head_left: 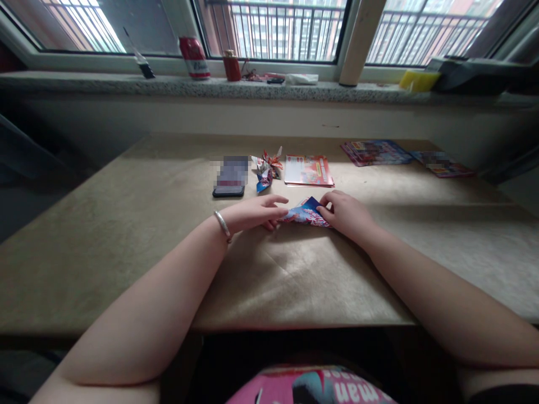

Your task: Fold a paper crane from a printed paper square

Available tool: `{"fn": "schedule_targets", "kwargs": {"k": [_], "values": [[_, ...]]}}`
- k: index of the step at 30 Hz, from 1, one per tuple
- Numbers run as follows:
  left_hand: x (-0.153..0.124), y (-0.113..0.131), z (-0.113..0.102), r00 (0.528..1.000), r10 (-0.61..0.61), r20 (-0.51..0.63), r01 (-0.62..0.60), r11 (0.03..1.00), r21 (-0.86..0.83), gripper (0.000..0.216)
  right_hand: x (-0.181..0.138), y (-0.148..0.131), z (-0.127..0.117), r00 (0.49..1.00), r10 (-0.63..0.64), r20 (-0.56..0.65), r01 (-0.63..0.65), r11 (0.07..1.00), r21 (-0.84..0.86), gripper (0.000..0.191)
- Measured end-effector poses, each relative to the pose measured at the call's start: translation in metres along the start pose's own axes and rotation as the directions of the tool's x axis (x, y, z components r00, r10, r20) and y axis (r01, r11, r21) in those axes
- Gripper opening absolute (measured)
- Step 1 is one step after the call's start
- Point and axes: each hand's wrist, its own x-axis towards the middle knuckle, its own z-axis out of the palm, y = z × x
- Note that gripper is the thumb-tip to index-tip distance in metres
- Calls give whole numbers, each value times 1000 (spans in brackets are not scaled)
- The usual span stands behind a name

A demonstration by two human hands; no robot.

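A folded piece of patterned blue and red paper (306, 213) lies flat on the tan table (126, 224). My left hand (256, 213), with a silver bracelet on the wrist, pinches its left corner with thumb and fingers. My right hand (343, 213) presses down on the paper's right side with curled fingers. Both forearms rest across the table's front edge.
A black phone (231, 177) lies behind my left hand. Beside it sit folded paper figures (266, 167) and a red printed sheet (308, 170). More coloured sheets (376, 152) lie at the far right. A red can (194, 58) and small items stand on the windowsill.
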Motion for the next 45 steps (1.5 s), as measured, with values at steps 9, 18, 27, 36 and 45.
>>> {"fn": "schedule_targets", "kwargs": {"k": [9, 18, 27, 36, 45], "values": [[14, -8, 16, 983, 9, -186, -29, 994, -103, 40, 1, -3, 3, 999, -36, -28, 38, 998, 59, 10], [17, -7, 41, 935, 183, -304, -151, 981, 125, 57, 3, -3, 9, 980, -72, -184, 120, 956, 268, 11], [14, -4, 34, 903, 336, -268, -186, 867, 462, 21, 1, -6, 9, 991, 95, -90, -25, 810, 586, 19], [6, 2, 40, 841, 452, -296, -232, 796, 559, 25, -5, -16, 8, 983, 123, -134, 11, 694, 720, 18], [18, -9, 43, 821, 387, -421, -439, 898, -32, 28, -11, -31, 2, 980, 135, -149, 31, 630, 776, 17]]}}
